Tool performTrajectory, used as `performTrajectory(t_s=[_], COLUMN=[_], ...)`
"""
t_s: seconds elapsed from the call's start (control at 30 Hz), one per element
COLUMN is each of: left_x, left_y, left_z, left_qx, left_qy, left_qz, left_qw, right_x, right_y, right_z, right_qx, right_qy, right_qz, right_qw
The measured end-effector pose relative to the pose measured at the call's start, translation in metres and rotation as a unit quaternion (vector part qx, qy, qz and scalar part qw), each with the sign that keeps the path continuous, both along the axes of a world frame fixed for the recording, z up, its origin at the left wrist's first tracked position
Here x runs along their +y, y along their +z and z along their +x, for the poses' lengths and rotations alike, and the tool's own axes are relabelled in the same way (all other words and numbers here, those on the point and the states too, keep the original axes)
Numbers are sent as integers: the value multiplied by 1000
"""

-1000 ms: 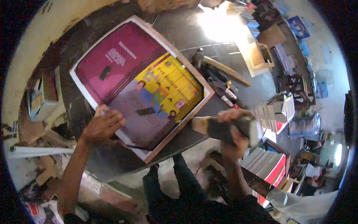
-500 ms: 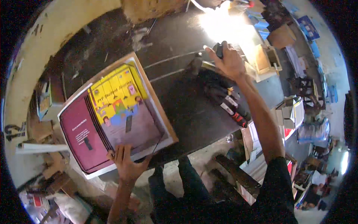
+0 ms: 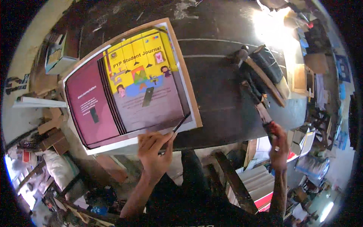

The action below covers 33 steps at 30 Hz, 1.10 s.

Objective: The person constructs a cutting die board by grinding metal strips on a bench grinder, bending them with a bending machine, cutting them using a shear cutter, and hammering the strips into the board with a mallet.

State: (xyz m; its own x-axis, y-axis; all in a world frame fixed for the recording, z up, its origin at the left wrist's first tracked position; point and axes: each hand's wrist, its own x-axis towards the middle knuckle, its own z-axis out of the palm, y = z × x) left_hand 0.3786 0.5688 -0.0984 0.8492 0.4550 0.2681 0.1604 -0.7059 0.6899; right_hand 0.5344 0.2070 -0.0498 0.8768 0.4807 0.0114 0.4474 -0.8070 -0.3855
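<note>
Item: large printed cover sheet, maroon and yellow, on brown board [image 3: 130, 85], now swung square on the dark counter [image 3: 223, 87]; my left hand [image 3: 153, 151] grasps a thin dark blade-like tool [image 3: 180, 124] at its near edge, my right hand [image 3: 279, 145] has left the far corner and closes on a red-handled tool [image 3: 264, 117].

I see the printed sheet [image 3: 132, 85] lying on a board [image 3: 189, 87] at the bench's [image 3: 223, 94] near left corner. My left hand [image 3: 153, 151] rests on its near edge. A hammer [image 3: 259, 73] and roll [image 3: 268, 62] lie toward the right edge, with my right hand [image 3: 279, 145] at the near right edge.
</note>
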Motion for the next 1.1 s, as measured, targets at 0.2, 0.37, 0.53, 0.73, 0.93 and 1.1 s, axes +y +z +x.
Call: performTrajectory(t_s=[0.2, 0.37, 0.53, 0.73, 0.93, 1.1], left_x=[-13, -24, -24, -29, -29, -28], left_y=[-3, -12, -22, -22, -23, -27], left_z=[-3, 7, 1, 1, 2, 0], left_qx=[3, -29, -47, -52, -55, -70], left_qy=[77, 115, 147, 150, 159, 145], left_qz=[-35, -43, -1, -16, -19, -31], left_qw=[996, 992, 988, 987, 986, 986], right_x=[91, 71, 150, 203, 235, 247], right_y=[82, -2, 8, 42, 36, 37], right_z=[24, 81, 95, 86, 75, 63], right_qx=[-101, -57, 184, 283, 331, 352], right_qy=[-140, -139, 50, 79, 128, 171], right_qz=[86, 353, 673, 715, 665, 606], right_qw=[981, 923, 714, 634, 657, 692])
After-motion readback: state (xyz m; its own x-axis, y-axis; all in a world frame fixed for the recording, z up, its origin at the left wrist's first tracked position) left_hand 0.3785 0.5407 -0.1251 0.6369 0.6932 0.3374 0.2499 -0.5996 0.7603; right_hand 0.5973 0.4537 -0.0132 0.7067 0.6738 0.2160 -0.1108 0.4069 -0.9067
